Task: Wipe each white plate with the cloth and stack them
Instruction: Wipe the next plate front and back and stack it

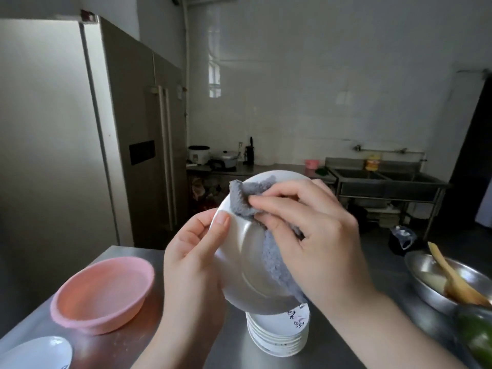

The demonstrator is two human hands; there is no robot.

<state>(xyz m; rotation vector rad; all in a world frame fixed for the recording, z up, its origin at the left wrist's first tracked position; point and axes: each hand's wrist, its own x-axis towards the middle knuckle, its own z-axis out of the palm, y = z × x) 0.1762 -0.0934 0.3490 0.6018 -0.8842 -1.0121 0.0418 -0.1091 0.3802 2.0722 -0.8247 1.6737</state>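
**Plate held up, cloth pressed against it**

Around us, largest first: a tall steel refrigerator (66,129) at left, a double sink (386,182) across the room, a pink basin (103,294) on our steel table (332,350), a metal bowl (436,286) holding a wooden spatula (452,278). Our left hand (191,262) pinches the white plate (253,275) by its rim, tilted above the stack of plates (279,336). Our right hand (319,235) curls over the grey cloth (247,201), pressing it against the plate. Pale tiled walls stand behind.

Left hand (191,251) holds tilted plate (253,272) — right hand (314,235) presses cloth (274,262).
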